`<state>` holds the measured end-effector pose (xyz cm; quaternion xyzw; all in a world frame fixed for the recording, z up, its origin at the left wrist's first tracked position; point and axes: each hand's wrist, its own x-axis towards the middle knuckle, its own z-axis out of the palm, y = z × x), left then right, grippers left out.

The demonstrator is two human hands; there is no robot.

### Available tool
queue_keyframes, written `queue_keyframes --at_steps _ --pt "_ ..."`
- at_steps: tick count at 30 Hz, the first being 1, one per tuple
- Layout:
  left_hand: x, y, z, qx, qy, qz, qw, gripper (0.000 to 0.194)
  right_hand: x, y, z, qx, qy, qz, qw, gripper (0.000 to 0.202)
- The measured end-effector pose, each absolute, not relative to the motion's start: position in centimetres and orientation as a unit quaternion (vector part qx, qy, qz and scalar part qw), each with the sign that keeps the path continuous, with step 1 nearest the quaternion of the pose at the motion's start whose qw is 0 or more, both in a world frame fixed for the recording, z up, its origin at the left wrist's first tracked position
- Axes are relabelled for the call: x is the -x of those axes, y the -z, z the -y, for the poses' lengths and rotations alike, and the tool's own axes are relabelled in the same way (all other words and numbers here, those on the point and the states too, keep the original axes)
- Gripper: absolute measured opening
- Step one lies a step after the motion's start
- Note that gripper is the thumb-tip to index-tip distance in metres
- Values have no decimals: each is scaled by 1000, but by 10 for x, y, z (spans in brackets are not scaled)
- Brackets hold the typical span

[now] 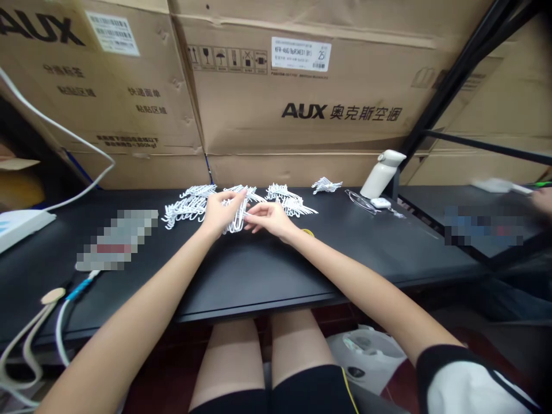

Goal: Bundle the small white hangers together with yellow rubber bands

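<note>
A bunch of thin white hooks [235,221] is up in the person's two hands, just over the front part of the black table [263,276]. The left hand [221,211] is closed around the bunch, with its thumb over the top. The right hand [271,219] is at the other side of the bunch, and its thumb and first finger pinch the edge of it. The hooks are small and blurry, so they may be bent wire.

More white hooks lie on the table near the hands. A big left pile [185,208] is beside the left hand, and a right pile [293,204] is behind the right hand. A little bunch [326,185] sits farther right, near the back. A yellow ring [307,233] peeks out by the right wrist.

On the right side stand a white bottle [380,175], a pair of glasses [361,201] and a small white case [380,203]. On the left side, a flat blurred thing [118,238] lies on the table, with a white and blue cord [80,289] at its near end. Big brown boxes [302,132] make a wall behind the table. At the far right edge, part of another person's hand [542,201] shows.
</note>
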<state>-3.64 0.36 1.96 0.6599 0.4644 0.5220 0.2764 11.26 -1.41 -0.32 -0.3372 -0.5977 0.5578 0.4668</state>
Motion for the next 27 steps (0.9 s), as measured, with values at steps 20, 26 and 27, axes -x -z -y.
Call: queue_keyframes --at_steps 20,26,27 --pt "38 -23 -2 -705 -474 -453 271 33 -116 4 13 340 -575 576 470 37" --pt "40 -21 -5 -704 -478 -460 252 16 -113 4 14 329 -569 586 474 36" --pt "40 -20 -6 -697 -485 -462 256 14 -112 4 14 329 -565 587 478 35"
